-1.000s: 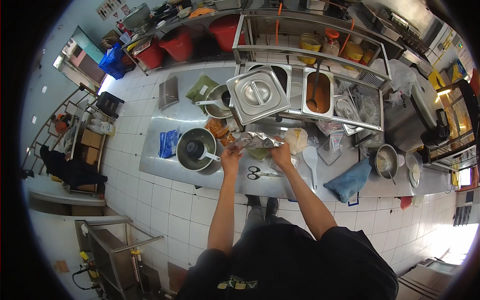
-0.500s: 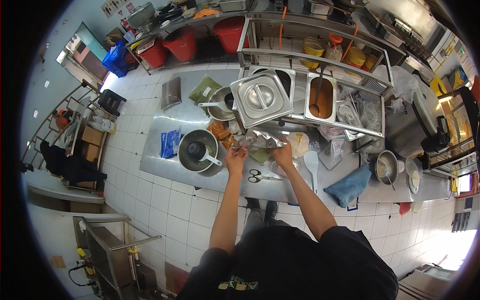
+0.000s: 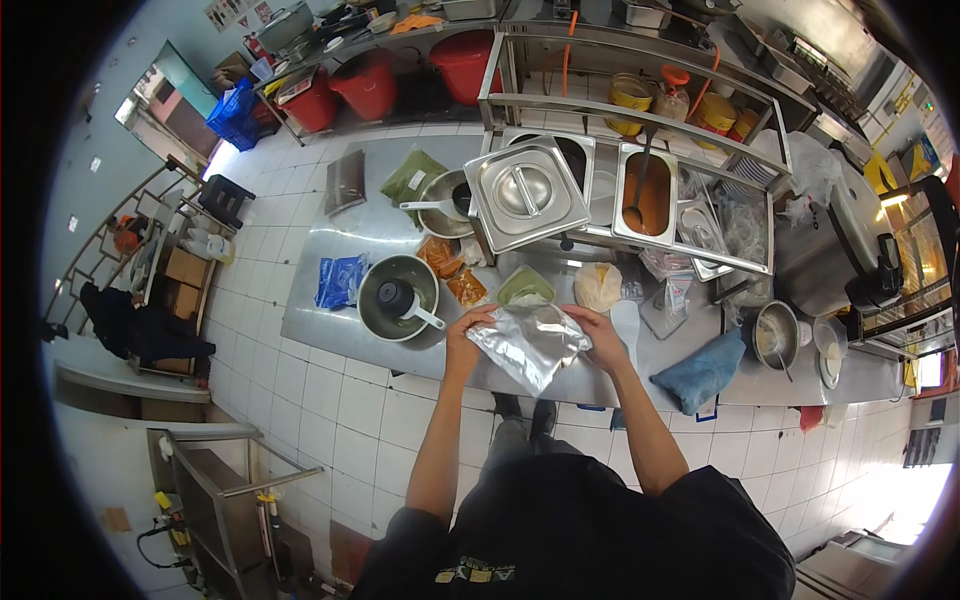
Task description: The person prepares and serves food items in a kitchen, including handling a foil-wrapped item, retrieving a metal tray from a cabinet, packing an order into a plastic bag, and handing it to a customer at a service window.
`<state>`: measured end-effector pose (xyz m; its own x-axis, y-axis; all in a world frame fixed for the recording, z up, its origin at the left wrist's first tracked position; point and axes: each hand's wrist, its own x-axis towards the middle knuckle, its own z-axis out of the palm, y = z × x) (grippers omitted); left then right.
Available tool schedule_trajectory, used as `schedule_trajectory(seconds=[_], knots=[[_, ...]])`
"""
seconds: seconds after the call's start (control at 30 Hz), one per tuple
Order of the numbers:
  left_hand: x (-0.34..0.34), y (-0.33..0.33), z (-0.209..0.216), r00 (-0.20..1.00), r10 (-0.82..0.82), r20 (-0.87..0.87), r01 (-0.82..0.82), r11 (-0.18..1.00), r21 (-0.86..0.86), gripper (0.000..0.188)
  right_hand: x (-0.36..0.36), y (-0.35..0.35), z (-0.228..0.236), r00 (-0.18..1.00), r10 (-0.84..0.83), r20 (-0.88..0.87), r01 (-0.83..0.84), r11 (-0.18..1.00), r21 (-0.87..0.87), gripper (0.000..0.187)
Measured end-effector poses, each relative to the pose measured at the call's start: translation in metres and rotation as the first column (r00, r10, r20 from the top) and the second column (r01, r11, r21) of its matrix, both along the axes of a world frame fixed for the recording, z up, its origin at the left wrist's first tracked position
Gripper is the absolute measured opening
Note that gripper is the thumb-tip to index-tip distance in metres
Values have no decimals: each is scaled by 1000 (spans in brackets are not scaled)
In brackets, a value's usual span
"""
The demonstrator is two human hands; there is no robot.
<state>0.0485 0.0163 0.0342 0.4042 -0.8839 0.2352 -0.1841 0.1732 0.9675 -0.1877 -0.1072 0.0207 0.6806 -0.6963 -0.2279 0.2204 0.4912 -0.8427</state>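
Note:
My left hand (image 3: 466, 338) and my right hand (image 3: 602, 341) pinch opposite upper corners of a shiny piece of silver foil (image 3: 530, 350). It spreads between them over the table's front edge, its lower end tapering to a point. Whether it is a sheet or a pouch I cannot tell. Just beyond it sits a pale green tub (image 3: 525, 283). Bags of orange-brown sauce (image 3: 465, 289) lie past my left hand. Beyond my right hand is a round, pale bag (image 3: 598, 287), and a white paddle (image 3: 625, 325) lies beside that hand, partly covered by it.
Left on the steel table (image 3: 320, 240) stand a steel pot (image 3: 430, 275) with a black-and-white ladle and a blue packet (image 3: 342, 281). Behind are a lidded steel pan (image 3: 528, 195) and a sauce pan (image 3: 645, 190). A blue cloth (image 3: 700, 370) lies right. Someone (image 3: 150, 320) is far left.
Both hands have drawn nearer to me and the foil has spread out, hanging lower. The green tub is uncovered; the scissors that lay in front are hidden behind the foil.

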Motion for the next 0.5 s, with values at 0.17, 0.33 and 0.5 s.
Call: schedule_trajectory(seconds=[0.17,0.33,0.5], knots=[[-4,4,12,983,-61,174,67,997,-27,15,-9,2,6,997,79,-17,-73,973,218,47],[-11,20,23,996,-55,-67,63,992,110,38,-12,0,-1,988,19,-154,-19,1000,4,38],[-17,70,18,496,11,-869,144,985,94,43,-10,14,36,967,-56,-247,21,990,-142,30]])
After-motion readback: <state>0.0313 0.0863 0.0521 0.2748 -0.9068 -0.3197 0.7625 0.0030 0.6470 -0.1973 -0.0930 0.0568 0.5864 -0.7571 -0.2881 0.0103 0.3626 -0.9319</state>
